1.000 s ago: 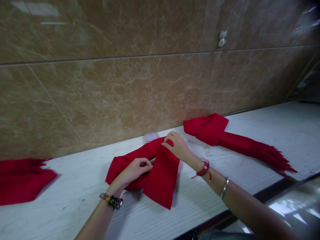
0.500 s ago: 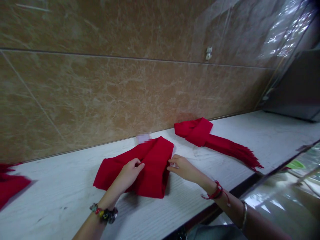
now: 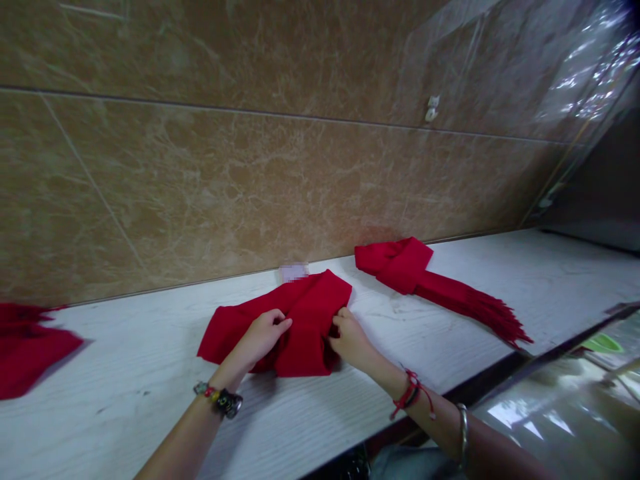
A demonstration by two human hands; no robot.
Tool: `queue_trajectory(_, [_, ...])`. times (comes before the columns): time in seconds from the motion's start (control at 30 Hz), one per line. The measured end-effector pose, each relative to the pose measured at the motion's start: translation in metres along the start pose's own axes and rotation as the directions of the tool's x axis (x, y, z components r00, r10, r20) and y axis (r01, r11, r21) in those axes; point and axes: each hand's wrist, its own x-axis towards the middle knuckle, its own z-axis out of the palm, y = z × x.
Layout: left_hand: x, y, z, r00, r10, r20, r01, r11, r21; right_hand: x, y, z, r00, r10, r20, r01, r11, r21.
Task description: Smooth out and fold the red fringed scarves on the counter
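A folded red scarf lies on the white counter before me, one band crossing over another. My left hand grips it near the crossing, thumb and forefinger closed on the cloth. At its right edge, my right hand has bent fingers tucked against the fold, and their tips are partly hidden by the fabric. A second red scarf, crossed over itself with a fringed tail stretching right, rests behind and to the right. Part of another red cloth with fringe shows at the far left.
Behind the white counter stands a brown marbled tile wall. A small blurred pale card sits against the wall behind the scarf. The counter's dark front edge runs along the lower right. A green bowl-like thing is beyond it.
My right hand has moved left and in against the scarf's right edge, its fingers now in the fold. The scarf's lower front edge has drawn up slightly. The view has shifted a little.
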Motion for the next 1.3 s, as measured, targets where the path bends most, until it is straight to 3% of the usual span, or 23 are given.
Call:
queue_trajectory(0.27, [0.003,-0.003,0.001,0.995,0.074,-0.066,-0.068,0.994,0.083,-0.006,-0.001,-0.02,0.995,-0.095,0.026,0.095,0.995,0.014])
queue_trajectory(0.37, [0.005,-0.006,0.002,0.995,0.073,-0.072,-0.068,0.995,0.072,-0.008,-0.006,-0.013,0.991,-0.13,0.039,0.129,0.991,0.022])
queue_trajectory(0.53, [0.008,-0.009,0.002,0.995,0.061,-0.078,-0.058,0.998,0.037,-0.004,-0.009,0.008,1.0,0.002,0.026,-0.001,0.999,-0.033])
queue_trajectory(0.63, [0.008,-0.01,0.001,0.995,0.049,-0.089,-0.047,0.999,0.023,-0.006,-0.009,0.007,1.0,-0.017,-0.006,0.017,1.0,0.0])
queue_trajectory(1.03, [0.0,-0.002,-0.003,0.999,0.004,-0.043,-0.004,1.0,-0.013,-0.01,-0.002,-0.068,0.954,-0.077,-0.289,0.094,0.994,0.048])
queue_trajectory(1.13, [0.001,-0.002,-0.003,0.996,0.051,-0.07,-0.042,0.992,0.123,-0.016,0.005,-0.089,0.979,-0.046,-0.197,0.038,0.998,-0.044])
queue_trajectory(1.2, [0.001,-0.001,-0.004,0.995,0.074,-0.068,-0.057,0.972,0.227,-0.024,0.017,-0.103,0.999,-0.014,-0.051,0.006,0.988,-0.153])
queue_trajectory(1.27, [-0.001,0.0,-0.004,0.994,0.1,-0.043,-0.082,0.947,0.31,-0.029,0.029,-0.114,0.998,-0.017,0.065,0.033,0.965,-0.261])
queue_trajectory(1.3, [-0.002,0.001,-0.004,0.992,0.124,-0.034,-0.105,0.933,0.343,-0.03,0.034,-0.117,0.997,-0.038,0.07,0.058,0.951,-0.303])
